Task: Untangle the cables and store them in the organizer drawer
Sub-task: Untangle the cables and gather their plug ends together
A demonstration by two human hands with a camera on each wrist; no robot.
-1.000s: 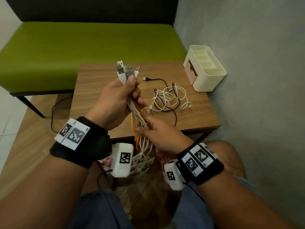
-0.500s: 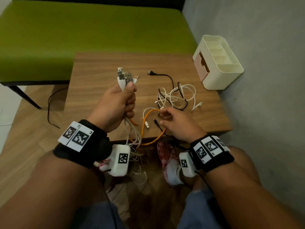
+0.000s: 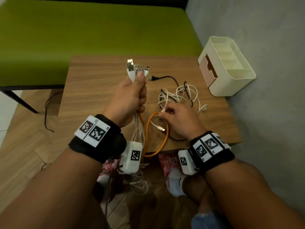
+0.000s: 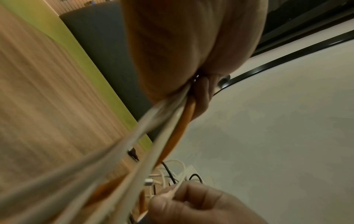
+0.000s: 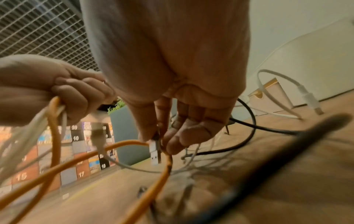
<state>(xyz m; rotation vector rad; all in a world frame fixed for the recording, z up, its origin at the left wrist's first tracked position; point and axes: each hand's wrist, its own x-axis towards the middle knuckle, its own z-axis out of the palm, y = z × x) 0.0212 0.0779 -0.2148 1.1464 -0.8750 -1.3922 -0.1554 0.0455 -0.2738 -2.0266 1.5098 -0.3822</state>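
Observation:
My left hand (image 3: 140, 90) is raised over the wooden table (image 3: 92, 90) and grips a bundle of white cables (image 3: 139, 129). Their USB plugs (image 3: 137, 68) stick up above my thumb. An orange cable (image 3: 165, 138) runs from that fist, loops on the table and hangs over the near edge. My right hand (image 3: 162, 113) is low at the tangle of white and black cables (image 3: 181, 95). In the right wrist view its thumb and fingers (image 5: 172, 142) pinch a white USB plug (image 5: 155, 153) just above the orange cable (image 5: 114, 148). The cream organizer (image 3: 231, 80) with its pink drawer (image 3: 208, 70) stands at the far right corner.
A black cable with a loose plug (image 3: 153, 78) lies mid-table and runs into the tangle. A grey wall (image 3: 272, 113) is close on the right, and a green bench (image 3: 82, 30) stands behind the table. My shoes (image 3: 173, 176) and hanging cable ends are under the near edge.
My right hand left the hanging bundle, went down to the table and now pinches a white plug at the tangle. The orange loop dropped onto the table. My left hand keeps its grip.

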